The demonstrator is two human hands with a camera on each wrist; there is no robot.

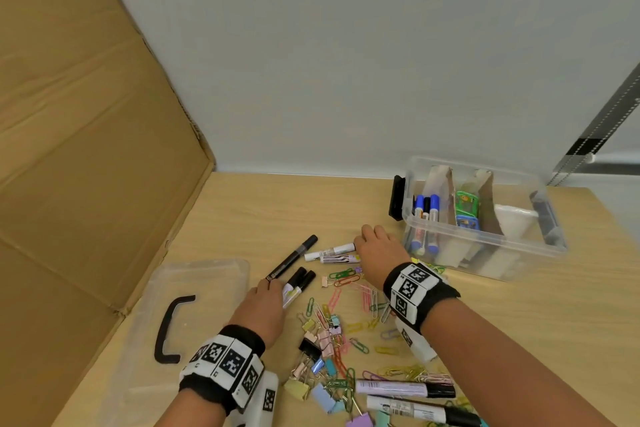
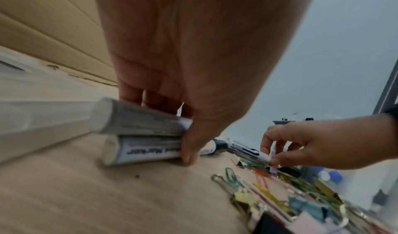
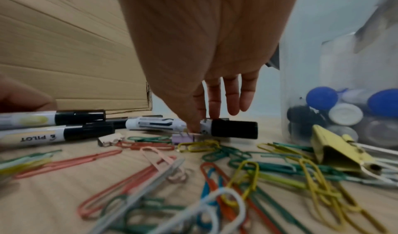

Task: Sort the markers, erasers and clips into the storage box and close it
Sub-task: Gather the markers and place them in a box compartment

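Observation:
My left hand [image 1: 273, 284] [image 2: 170, 127] grips two white markers with black caps [image 1: 298, 282] [image 2: 142, 125] between fingers and thumb, low on the table. A slim black marker [image 1: 292, 256] lies just beyond its fingertips. Further right, my right hand [image 1: 360, 243] [image 3: 204, 120] pinches a white marker with a black cap [image 3: 155, 124] [image 2: 243, 150] where it lies beside a lilac one [image 1: 341, 259]. The clear storage box [image 1: 550, 246] stands open at the right, with blue and black markers [image 1: 426, 215] in its left compartment and green and blue erasers [image 1: 467, 210] in the middle one.
Coloured paper clips and binder clips [image 1: 332, 340] [image 3: 237, 178] are strewn between my wrists. Two more markers [image 1: 405, 389] lie near the front edge. The clear lid [image 1: 211, 274] with its black handle lies at the left, against a leaning cardboard sheet [image 1: 86, 149].

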